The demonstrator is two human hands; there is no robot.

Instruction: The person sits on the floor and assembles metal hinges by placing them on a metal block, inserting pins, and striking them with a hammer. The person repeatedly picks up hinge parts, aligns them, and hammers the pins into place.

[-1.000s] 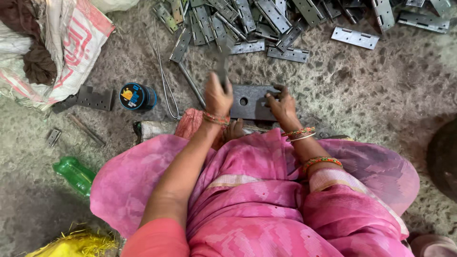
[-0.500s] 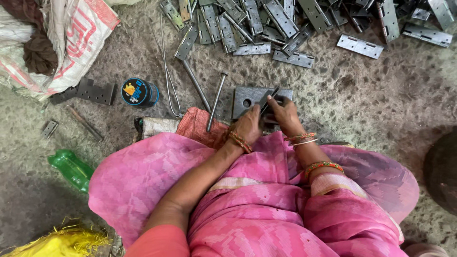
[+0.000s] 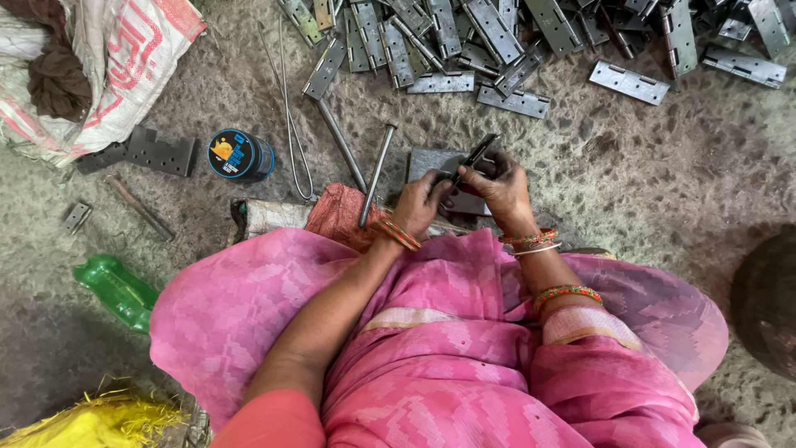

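a: what are the hands doing, there in the middle of the frame?

b: both sit over a dark metal plate (image 3: 431,162) lying flat on the gritty floor (image 3: 630,182), just above the pink lap. the right hand (image 3: 502,189) is pinched around a thin dark rod (image 3: 475,154) that slants up and to the right from its fingers. the left hand (image 3: 421,202) is curled close beside it, fingers bent in toward the same rod; whether it actually grips it, i cannot tell.

a: and around them?

b: a long nail-like pin (image 3: 377,172) lies just left of the left hand, its head toward the top. further left a bent wire loop (image 3: 290,124), then a small round blue tin (image 3: 239,154) on its side. across the top of the frame there is a heap of grey metal hinges (image 3: 497,37). upper left holds a white and red sack (image 3: 124,66), with a dark hinge piece (image 3: 141,151) below it. a green plastic bottle (image 3: 116,286) lies at the left edge, and something yellow and stringy (image 3: 99,419) fills the lower left corner.
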